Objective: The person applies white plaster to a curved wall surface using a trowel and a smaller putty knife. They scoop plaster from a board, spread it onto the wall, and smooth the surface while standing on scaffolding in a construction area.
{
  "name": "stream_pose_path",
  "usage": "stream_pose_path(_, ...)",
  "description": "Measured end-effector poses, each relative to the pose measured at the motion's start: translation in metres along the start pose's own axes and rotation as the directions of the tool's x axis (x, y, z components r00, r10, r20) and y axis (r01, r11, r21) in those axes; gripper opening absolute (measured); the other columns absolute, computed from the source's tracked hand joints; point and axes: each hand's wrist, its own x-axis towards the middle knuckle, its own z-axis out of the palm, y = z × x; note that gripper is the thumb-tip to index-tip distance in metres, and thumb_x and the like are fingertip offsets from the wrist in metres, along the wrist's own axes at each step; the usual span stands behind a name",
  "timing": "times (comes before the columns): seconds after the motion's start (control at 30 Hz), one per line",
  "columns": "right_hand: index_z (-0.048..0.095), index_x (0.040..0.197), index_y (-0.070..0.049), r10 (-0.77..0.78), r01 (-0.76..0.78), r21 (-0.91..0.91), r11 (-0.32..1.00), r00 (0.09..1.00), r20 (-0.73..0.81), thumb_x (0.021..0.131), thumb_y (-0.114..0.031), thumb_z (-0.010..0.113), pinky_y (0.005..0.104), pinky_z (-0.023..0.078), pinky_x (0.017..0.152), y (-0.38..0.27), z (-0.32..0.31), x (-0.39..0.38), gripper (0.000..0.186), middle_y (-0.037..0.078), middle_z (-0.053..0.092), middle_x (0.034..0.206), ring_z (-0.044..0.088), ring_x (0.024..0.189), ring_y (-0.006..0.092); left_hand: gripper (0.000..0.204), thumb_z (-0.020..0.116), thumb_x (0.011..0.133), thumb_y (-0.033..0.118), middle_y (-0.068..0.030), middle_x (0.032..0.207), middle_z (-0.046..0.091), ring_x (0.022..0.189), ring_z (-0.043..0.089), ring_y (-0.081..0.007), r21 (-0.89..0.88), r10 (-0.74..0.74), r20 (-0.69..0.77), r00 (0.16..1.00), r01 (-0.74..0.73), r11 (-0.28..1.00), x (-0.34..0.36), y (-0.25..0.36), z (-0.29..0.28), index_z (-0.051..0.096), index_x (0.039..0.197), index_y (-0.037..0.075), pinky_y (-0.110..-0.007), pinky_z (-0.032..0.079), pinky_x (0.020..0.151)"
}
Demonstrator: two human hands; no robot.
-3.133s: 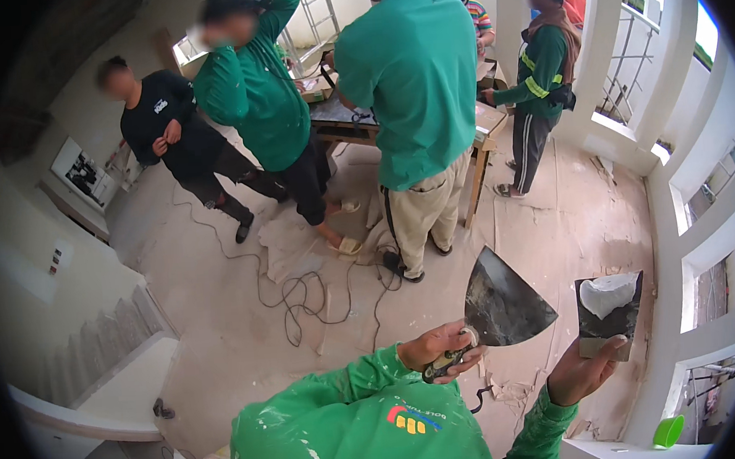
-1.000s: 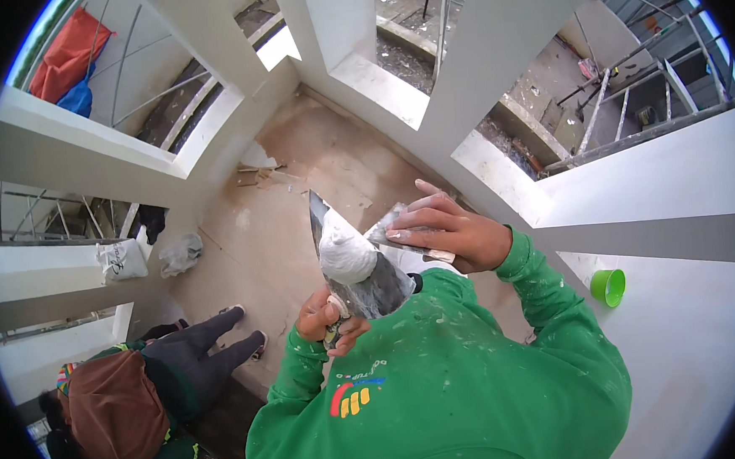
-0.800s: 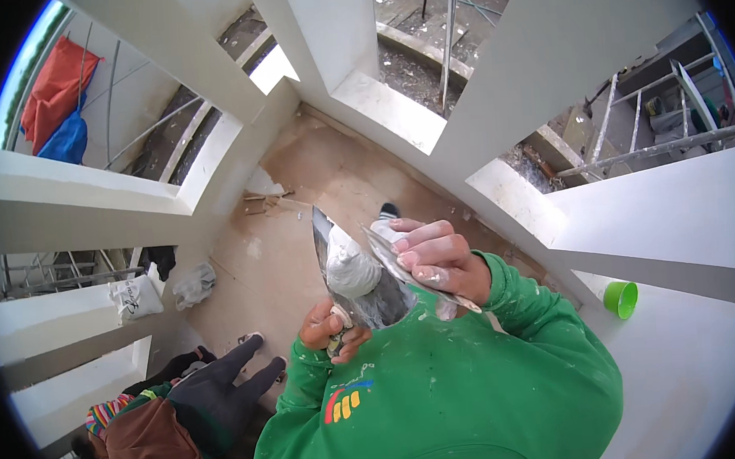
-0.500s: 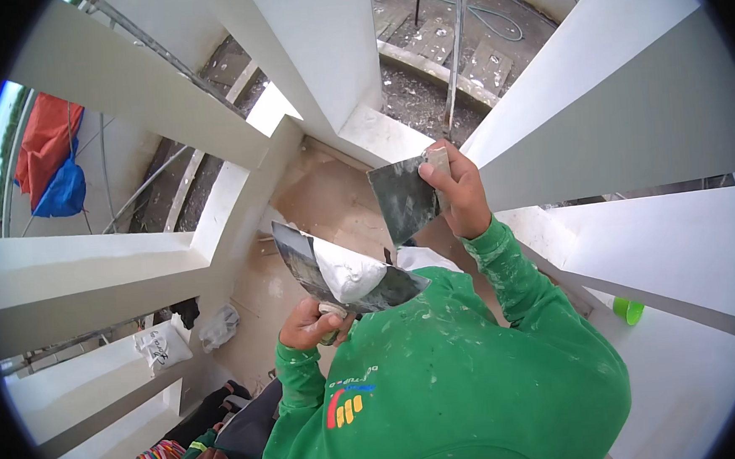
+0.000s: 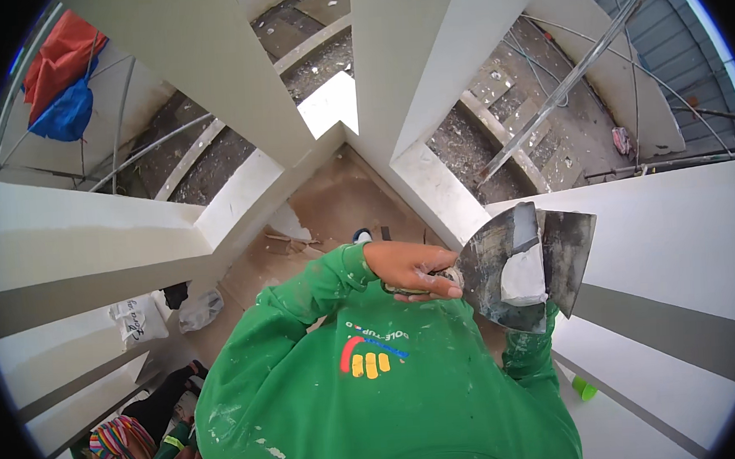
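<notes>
Paste (image 5: 523, 277) wht; scraper (image 5: 481, 273) dk gry; shirt (image 5: 311, 410) grn, wht-specked.

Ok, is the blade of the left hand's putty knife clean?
No, a white lump sits on the putty knife held in the left hand.

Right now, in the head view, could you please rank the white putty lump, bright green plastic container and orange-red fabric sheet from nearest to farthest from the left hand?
1. White putty lump: right of the left hand, on the fan-shaped metal blade.
2. Green container: lower right.
3. Orange-red sheet: upper left, outside.
</notes>
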Motion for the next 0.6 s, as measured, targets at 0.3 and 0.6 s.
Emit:
stream_pose_path(0.3, 0.043, 0.079, -0.013, -0.507, -0.351, -0.644, 0.680, 0.409, -0.759, 0.095, -0.053, 0.042, 0.0216, 0.029, 0.037, -0.002, -0.056, 0.013, 0.042, -0.003, 0.039, 0.060, 0.036, 0.044, 0.0056, 0.034, 0.051, 0.096, 0.031, -0.0001, 0.055, 0.046, 0.046, 0.046, -0.0066, -0.056, 0.009, -0.178, 0.984, -0.020, 0.998, -0.042, -0.017, -0.051, 0.048, 0.075, 0.004, -0.024, 0.034, 0.041)
stream_pose_path(0.6, 0.056, 0.099, -0.004, -0.579, -0.488, -0.658, 0.573, 0.327, -0.747, 0.093, -0.033, 0.052, 0.0300, 0.049, 0.078, -0.009, -0.171, -0.026, 0.030, 0.006, 0.057, 0.100, 0.059, 0.090, 0.0165, 0.041, 0.049, 0.096, 0.033, -0.0003, 0.053, 0.046, 0.042, 0.044, -0.0065, -0.137, 0.042, -0.735, 0.677, -0.209, 0.968, -0.067, -0.018, -0.027, 0.046, 0.066, 0.006, -0.023, 0.034, 0.041)
